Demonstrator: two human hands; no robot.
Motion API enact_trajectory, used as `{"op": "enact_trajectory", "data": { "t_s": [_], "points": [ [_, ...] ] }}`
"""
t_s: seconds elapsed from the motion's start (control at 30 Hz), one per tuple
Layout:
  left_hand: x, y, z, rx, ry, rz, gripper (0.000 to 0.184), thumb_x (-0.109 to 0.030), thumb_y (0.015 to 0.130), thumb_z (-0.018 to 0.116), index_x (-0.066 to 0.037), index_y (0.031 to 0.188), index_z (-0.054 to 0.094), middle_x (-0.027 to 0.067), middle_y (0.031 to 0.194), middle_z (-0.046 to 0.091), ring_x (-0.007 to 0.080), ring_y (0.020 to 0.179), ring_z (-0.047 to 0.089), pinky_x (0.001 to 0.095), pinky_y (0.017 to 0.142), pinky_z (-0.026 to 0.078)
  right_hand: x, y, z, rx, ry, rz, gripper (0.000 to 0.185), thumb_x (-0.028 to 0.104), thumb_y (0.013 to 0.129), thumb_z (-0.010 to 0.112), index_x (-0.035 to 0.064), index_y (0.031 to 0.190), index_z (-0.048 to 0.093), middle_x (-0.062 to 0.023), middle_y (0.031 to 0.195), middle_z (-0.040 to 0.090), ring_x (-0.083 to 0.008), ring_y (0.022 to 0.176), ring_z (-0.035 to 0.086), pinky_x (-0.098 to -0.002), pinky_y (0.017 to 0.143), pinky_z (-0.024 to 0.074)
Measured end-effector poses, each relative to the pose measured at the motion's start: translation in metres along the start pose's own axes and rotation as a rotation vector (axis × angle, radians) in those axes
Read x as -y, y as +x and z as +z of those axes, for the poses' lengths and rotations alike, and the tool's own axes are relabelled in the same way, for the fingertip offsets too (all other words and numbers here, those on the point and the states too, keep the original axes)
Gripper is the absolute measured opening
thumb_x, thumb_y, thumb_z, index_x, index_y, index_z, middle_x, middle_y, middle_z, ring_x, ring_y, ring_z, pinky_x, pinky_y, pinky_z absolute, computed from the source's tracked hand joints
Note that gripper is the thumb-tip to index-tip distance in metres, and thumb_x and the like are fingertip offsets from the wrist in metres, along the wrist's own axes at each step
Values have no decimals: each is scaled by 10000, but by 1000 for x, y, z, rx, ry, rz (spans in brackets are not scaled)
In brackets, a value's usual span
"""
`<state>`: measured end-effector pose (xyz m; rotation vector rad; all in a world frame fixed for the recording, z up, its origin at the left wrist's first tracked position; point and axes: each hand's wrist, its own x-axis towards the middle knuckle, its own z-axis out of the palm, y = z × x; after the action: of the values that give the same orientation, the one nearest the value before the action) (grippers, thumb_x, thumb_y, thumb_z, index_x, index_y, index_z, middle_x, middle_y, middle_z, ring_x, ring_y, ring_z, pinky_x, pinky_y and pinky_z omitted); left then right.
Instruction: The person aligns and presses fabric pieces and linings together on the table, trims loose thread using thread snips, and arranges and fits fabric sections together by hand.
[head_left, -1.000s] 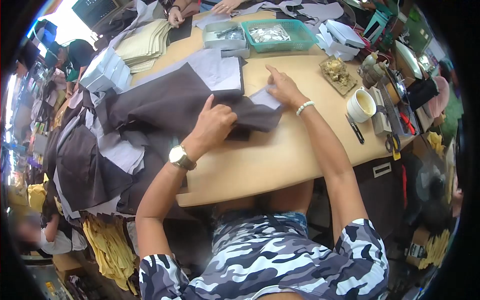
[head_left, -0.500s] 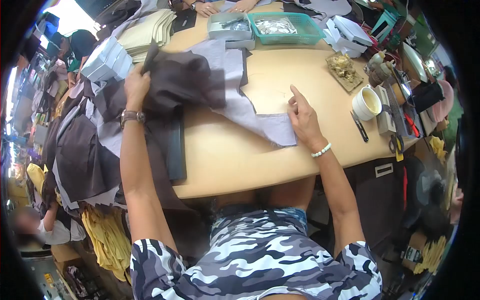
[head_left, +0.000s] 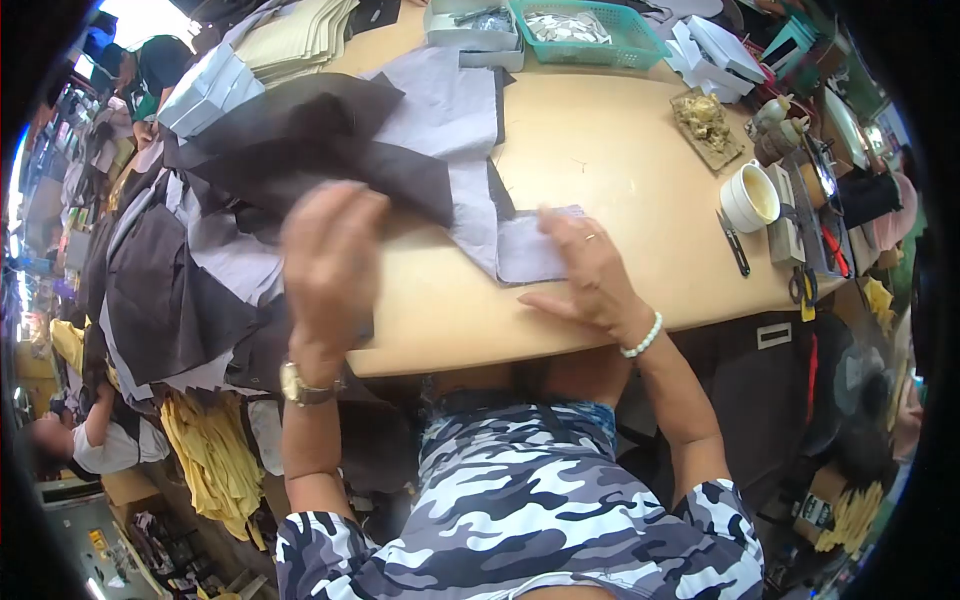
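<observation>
Tabletop, basket and mug around lilac cloth; right fingers spread at its edge, left fingers blurred, unclear.

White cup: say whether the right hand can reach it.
Likely yes: bare tabletop lies between the right hand and the white cup, though a slim dark tool lies beside it.

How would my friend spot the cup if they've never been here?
On the big tan table, look to the right of the person's right hand. Beside a slim black knife is the cup. It's round and white with pale yellow inside, unlike the long box next to it.
</observation>
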<state>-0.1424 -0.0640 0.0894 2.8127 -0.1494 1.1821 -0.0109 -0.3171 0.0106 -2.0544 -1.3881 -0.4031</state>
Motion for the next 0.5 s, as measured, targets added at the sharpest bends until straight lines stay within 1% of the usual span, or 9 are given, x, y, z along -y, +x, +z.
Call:
{"op": "enact_trajectory", "data": {
  "t_s": [0.03,0.07,0.13,0.17,0.27,0.37,0.47,0.5],
  "points": [
    [-10,-2,11,110,-63,75,355,19,721,618,-55,1068,626,131,1137,588,305,1128,521,411,978,392,7,1,4,36,-72,-78,730,224,777,657,22,1400,336,-120,966,609,-267,952,569,-377,886,421],
    [-15,-2,22,218,-127,153,363,11,699,637,-64,1054,631,120,1158,578,303,1153,504,423,991,379,12,4,8,68,-80,-96,713,208,780,642,20,1398,340,-110,918,604,-257,902,574,-368,862,427],
    [-9,1,44,412,-7,208,421,-15,672,660,-71,1087,618,109,1203,550,298,1200,462,450,1012,352,18,12,17,132,-99,-128,682,175,786,613,15,1393,347,-90,823,596,-238,802,585,-351,814,438],
    [-3,4,56,507,55,236,452,-28,658,671,-75,1104,612,104,1226,537,296,1223,442,464,1022,339,13,16,26,146,-232,-218,663,155,781,594,21,1387,363,-65,700,554,-212,681,565,-325,722,450],
    [37,12,83,468,179,234,537,-42,665,666,-94,1188,559,94,1278,499,290,1271,387,498,1042,304,15,36,23,223,-261,-142,657,73,781,559,6,1394,332,-83,724,597,-242,718,592,-343,703,470],
    [60,31,89,448,243,183,595,-19,686,634,-109,1258,501,102,1277,503,292,1252,414,502,1033,320,20,68,-11,138,128,342,644,4,801,517,-18,1401,285,-133,872,648,-233,806,620,-344,728,486],
    [55,55,117,171,149,81,616,14,684,612,-116,1273,489,106,1270,513,288,1225,445,496,1015,342,-8,72,-41,-139,896,628,605,-35,852,461,-34,1410,225,-186,1015,640,-205,901,620,-313,790,485],
    [46,60,121,123,88,72,633,28,677,603,-105,1283,480,111,1250,529,282,1186,479,484,999,363,-10,63,-46,-161,949,677,605,-27,867,463,-32,1415,208,-192,1039,628,-190,918,610,-300,802,483]
  ]
}}
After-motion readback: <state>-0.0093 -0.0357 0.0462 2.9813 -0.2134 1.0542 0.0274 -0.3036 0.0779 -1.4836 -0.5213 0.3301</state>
